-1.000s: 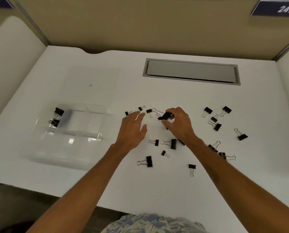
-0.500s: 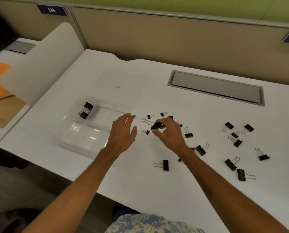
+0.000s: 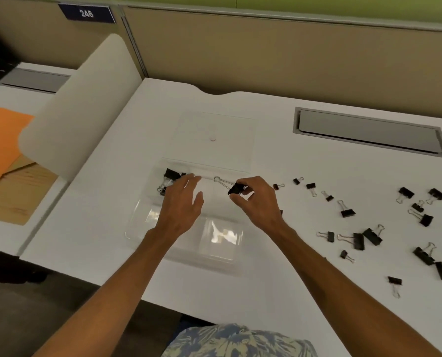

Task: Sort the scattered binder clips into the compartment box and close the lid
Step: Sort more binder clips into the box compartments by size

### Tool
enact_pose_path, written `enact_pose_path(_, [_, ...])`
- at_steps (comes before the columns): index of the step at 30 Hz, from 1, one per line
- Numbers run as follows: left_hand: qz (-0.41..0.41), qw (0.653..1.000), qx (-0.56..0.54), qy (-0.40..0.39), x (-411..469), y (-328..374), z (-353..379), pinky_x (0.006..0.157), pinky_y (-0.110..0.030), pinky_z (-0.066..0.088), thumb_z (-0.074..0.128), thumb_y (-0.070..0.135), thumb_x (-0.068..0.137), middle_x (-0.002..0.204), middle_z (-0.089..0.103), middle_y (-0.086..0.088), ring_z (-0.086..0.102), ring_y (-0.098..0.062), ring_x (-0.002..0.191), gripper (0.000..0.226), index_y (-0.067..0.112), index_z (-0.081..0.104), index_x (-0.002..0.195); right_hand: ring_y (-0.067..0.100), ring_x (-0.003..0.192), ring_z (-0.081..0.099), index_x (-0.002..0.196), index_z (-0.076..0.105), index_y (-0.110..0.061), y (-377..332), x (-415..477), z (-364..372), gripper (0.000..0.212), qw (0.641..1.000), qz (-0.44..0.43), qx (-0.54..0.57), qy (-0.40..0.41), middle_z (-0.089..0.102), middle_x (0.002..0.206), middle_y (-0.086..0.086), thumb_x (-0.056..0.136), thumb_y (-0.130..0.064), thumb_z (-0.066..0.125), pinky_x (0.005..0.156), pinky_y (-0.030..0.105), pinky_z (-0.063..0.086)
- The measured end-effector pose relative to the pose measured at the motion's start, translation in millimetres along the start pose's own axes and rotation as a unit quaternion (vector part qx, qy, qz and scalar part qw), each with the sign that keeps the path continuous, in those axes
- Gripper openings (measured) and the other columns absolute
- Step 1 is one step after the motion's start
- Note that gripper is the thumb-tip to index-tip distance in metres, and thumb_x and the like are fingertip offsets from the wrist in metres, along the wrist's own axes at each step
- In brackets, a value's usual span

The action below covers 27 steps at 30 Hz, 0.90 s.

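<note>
Although only two or three stored clips lie in the far-left cell of the one compartment box, the left hand hovers open above it. The right hand, pinching one binder clip, has just crossed over the box, so a drop looks imminent. At least sixteen loose clips wait on the worktop.

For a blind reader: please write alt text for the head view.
A right hand pinches a black binder clip over an open clear compartment box, the left hand open beside it. Other clips lie scattered on the desk.
</note>
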State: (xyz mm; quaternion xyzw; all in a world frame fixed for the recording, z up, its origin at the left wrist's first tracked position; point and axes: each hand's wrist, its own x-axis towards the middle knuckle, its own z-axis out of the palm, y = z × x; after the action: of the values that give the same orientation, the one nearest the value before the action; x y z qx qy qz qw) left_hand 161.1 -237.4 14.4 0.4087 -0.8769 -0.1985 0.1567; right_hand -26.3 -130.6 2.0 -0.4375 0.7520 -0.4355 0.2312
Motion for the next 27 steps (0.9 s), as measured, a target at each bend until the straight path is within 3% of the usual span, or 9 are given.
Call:
enact_pose_path(5, [0.041,0.999,-0.017,-0.006,17,-59,-34,0.092,-0.041,0.051,0.058,0.013,0.092,0.122,0.063,-0.011,0.061,-0.029,0.105,0.036,0.005,0.056,0.127,0.004,0.085,0.059,0.114,0.067,-0.013,-41,16,59,0.037,0.999,0.022,0.008,0.029,0.064,0.107,-0.001,0.08,-0.021,0.08,0.071,0.004,0.043])
enact_pose_path(12, [0.065,0.997,-0.023,-0.024,39,-115,-60,0.098,-0.034,0.043,0.054,0.003,0.093,0.125,0.062,-0.015,0.06,-0.031,0.111,0.037,0.004,0.055,0.129,0.009,0.085,0.056,0.119,0.066,-0.013,-85,33,126,0.04,0.999,0.038,-0.03,-0.002,0.063,0.111,0.004,0.081,-0.014,0.077,0.07,0.004,0.041])
enact_pose_path(19, [0.067,0.995,-0.049,-0.055,51,-141,-60,0.097,-0.032,0.042,0.055,-0.004,0.09,0.129,0.059,-0.017,0.059,-0.032,0.111,0.045,0.004,0.051,0.134,0.026,0.107,0.051,0.121,0.064,-0.01,-95,49,166,0.044,0.986,0.021,-0.156,-0.055,0.066,0.117,0.009,0.08,-0.018,0.077,0.09,0.036,0.046])
enact_pose_path(27, [0.083,0.992,-0.058,-0.081,61,-147,-54,0.101,-0.04,0.045,0.051,-0.003,0.093,0.129,0.058,-0.018,0.056,-0.033,0.116,0.044,0.003,0.05,0.136,0.025,0.106,0.049,0.119,0.066,-0.01,-85,53,173,0.041,0.973,0.029,-0.221,-0.054,0.067,0.117,0.006,0.08,-0.02,0.075,0.086,0.035,0.042])
